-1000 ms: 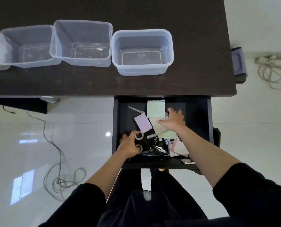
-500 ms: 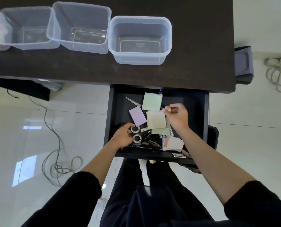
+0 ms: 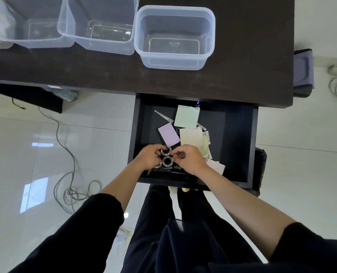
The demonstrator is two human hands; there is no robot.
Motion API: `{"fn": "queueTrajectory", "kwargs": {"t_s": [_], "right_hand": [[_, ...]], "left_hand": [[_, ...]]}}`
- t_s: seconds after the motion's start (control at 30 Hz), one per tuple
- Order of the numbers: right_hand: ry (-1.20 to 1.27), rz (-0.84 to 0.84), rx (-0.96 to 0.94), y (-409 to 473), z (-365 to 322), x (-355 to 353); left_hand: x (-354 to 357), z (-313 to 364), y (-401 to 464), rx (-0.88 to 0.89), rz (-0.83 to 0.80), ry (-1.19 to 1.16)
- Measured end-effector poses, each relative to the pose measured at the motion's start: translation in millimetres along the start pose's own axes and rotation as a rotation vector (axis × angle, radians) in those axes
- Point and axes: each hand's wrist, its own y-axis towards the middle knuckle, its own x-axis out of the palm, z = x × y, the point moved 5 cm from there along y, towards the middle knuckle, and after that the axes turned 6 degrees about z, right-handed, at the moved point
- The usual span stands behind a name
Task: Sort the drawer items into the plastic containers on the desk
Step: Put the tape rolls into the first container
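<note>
Head cam: looking straight down at my two hands in the open drawer (image 3: 240,142), which sticks out from under the desk (image 3: 242,56).
Tape rolls: two small rolls (image 3: 166,156) sit one behind the other at the front left of the drawer, right between my hands.
Left hand: my left hand (image 3: 149,159) is curled round the left side of the rolls, so that grip is holding them.
Right hand: my right hand (image 3: 189,159) comes in from the other side, fingertips (image 3: 175,154) bent in and pinching at the rolls' right edge.
Other drawer stuff: purple sticky pad (image 3: 168,134) just behind the rolls, green pad (image 3: 187,116) further back, pale yellow notes (image 3: 191,137) beside the purple one, a pinkish note (image 3: 216,166) by my right wrist, a slim metal tool (image 3: 163,116) at the back left.
Containers: clear tubs in a row on the desk; nearest one (image 3: 174,62) sits above the drawer, another tub (image 3: 96,41) to its left, more past that.
Floor: white tiles, loose grey cable (image 3: 69,184) on the left.
</note>
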Motion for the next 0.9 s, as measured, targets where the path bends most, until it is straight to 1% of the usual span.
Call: {"fn": "queueTrajectory", "kwargs": {"t_s": [0.17,0.27,0.43,0.63,0.73,0.9], "right_hand": [[-0.318,-0.002,-0.007,5.8,-9.2,13.8],[-0.486,0.022,-0.027,7.5,-12.8,20.9],[-0.603,0.022,-0.050,6.9,-7.8,27.8],[-0.577,0.166,0.014,8.2,-5.2,17.7],[-0.546,0.175,0.013,10.3,-5.3,11.3],[-0.324,0.209,0.014,3.7,-4.5,-1.5]], "left_hand": [[-3.8,0.1,3.1,0.065,0.026,0.121],[-4.8,0.1,3.9,0.069,0.053,0.163],[-6.5,2.2,0.0,0.072,0.094,0.196],[-8.1,1.2,-3.2,0.061,0.124,0.215],[-11.2,3.6,-7.4,0.075,0.166,0.218],[-13.9,6.8,-21.7,0.077,0.244,0.195]]}}
